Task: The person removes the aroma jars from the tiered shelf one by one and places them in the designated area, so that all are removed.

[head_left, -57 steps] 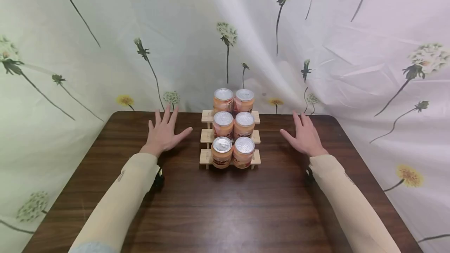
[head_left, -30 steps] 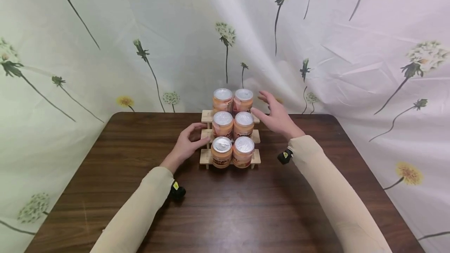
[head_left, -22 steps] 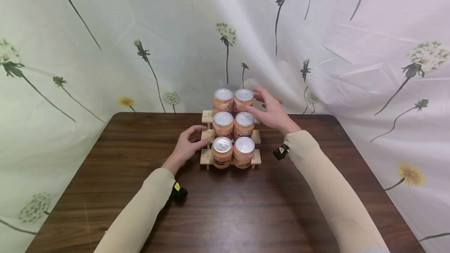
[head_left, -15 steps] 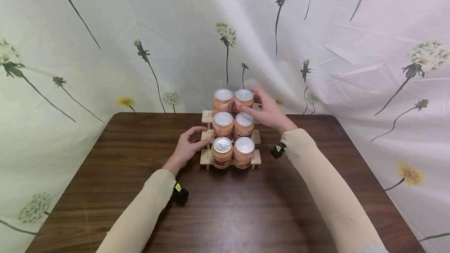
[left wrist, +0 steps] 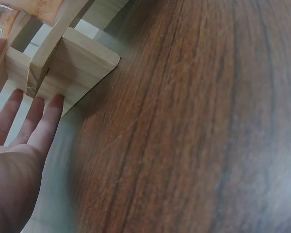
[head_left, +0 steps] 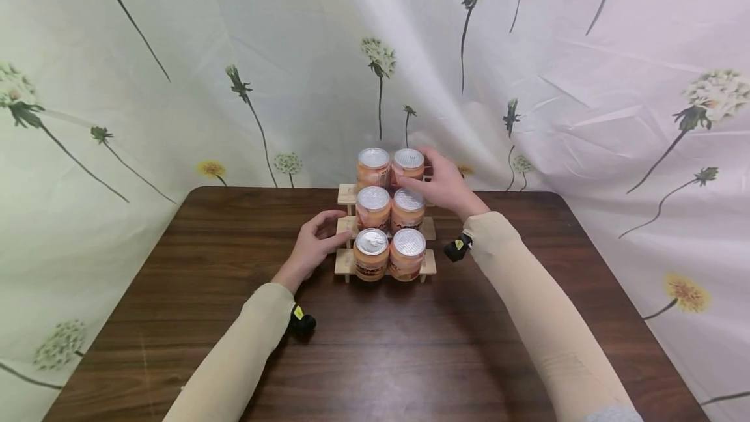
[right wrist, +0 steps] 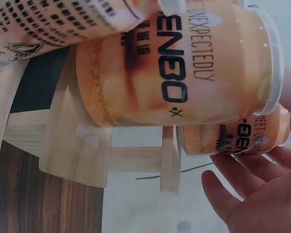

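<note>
A three-step wooden rack (head_left: 344,261) carries orange cans with silver lids, two on each step. My left hand (head_left: 310,246) holds the rack's left end at the middle step, thumb in front and fingers farther back. In the left wrist view its fingertips (left wrist: 54,101) touch the pale wooden side panel (left wrist: 77,65). My right hand (head_left: 444,184) grips the back right can (head_left: 404,174), thumb across its front and fingers round its far side. From the right wrist, that can (right wrist: 233,133) shows behind the larger middle right can (right wrist: 136,77), printed with dark lettering.
The rack stands near the back edge of a dark brown wood-grain table (head_left: 375,350). Behind the table hangs a pale cloth (head_left: 316,83) printed with dandelions. The front left can (head_left: 371,259) and front right can (head_left: 407,259) stand nearest me.
Both hands, earlier spread on the table either side, have moved inward. The left has come to the rack's left end; the right has closed round the back right can. Rack and cans stay put.
</note>
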Motion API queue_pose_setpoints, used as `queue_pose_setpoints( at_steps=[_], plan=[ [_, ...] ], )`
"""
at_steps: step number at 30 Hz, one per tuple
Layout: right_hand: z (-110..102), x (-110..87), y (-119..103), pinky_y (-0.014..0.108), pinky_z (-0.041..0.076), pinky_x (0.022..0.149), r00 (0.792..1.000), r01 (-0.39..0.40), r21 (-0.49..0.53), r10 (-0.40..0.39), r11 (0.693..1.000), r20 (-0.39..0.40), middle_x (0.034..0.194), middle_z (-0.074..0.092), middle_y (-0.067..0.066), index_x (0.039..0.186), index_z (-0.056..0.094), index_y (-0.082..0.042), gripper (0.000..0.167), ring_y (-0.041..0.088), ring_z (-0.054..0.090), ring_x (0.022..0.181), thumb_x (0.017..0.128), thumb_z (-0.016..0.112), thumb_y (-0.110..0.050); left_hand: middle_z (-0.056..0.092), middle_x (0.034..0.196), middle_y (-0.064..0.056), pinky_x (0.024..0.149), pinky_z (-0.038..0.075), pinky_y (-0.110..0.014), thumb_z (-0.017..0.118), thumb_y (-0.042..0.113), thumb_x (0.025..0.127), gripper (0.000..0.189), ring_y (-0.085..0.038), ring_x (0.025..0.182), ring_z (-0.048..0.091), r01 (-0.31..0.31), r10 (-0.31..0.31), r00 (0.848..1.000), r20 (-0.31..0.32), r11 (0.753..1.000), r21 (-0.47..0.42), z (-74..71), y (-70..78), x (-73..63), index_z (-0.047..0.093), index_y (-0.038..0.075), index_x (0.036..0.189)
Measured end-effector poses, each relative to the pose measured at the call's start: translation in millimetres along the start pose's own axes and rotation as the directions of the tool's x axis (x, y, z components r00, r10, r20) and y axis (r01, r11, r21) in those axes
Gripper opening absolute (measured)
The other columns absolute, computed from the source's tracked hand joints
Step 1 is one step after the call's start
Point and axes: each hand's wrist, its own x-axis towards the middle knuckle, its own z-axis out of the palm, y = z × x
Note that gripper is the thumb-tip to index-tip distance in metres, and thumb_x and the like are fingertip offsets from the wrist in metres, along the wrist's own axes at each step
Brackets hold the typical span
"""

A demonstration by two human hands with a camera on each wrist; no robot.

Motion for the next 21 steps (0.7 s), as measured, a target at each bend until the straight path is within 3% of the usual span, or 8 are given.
queue_pose_setpoints(
  at_steps=[8,14,18,21],
  plan=[
    [-3,-3.6,0,0.048,0.055,0.098,0.999,0.005,-0.014,-0.006,1.0,-0.043,0.134,0.063,0.01,0.15,0.051,-0.012,0.072,0.028,0.062,0.12,0.093,0.08,-0.044,0.054,0.151,-0.019,0.08,0.056,-0.021,0.078,0.011,0.097,0.052,-0.042,0.132,0.058,0.02,-0.02,1.0,-0.005,0.999,-0.028,1.6,-0.9,-1.2,0.059,0.004,0.144],
    [-14,-7.5,5,0.047,0.053,0.098,0.992,0.034,-0.034,-0.038,0.999,-0.119,0.13,0.063,0.01,0.145,0.053,-0.009,0.071,0.029,0.062,0.118,0.092,0.081,-0.046,0.054,0.149,-0.023,0.079,0.056,-0.022,0.077,0.007,0.097,0.051,-0.044,0.133,0.056,0.042,-0.042,0.999,-0.005,0.999,-0.028,2.1,3.5,-1.3,0.058,0.0,0.143],
    [-25,-11.6,8,0.046,0.052,0.098,0.988,0.043,0.0,-0.043,0.999,-0.149,0.131,0.063,0.011,0.143,0.053,-0.007,0.068,0.029,0.062,0.119,0.093,0.08,-0.044,0.055,0.147,-0.024,0.081,0.056,-0.022,0.077,0.009,0.097,0.052,-0.045,0.132,0.057,0.036,-0.036,0.999,-0.004,0.999,-0.02,4.4,18.7,-9.0,0.057,-0.001,0.143],
    [-35,-18.1,12,0.046,0.051,0.103,0.986,0.037,0.042,-0.03,0.998,-0.164,0.136,0.061,0.012,0.146,0.051,-0.006,0.07,0.029,0.061,0.123,0.093,0.081,-0.041,0.056,0.147,-0.023,0.083,0.056,-0.022,0.077,0.01,0.097,0.052,-0.043,0.133,0.057,0.04,-0.041,0.999,-0.009,0.999,-0.023,4.0,13.2,-6.6,0.057,0.001,0.145]
  ],
)
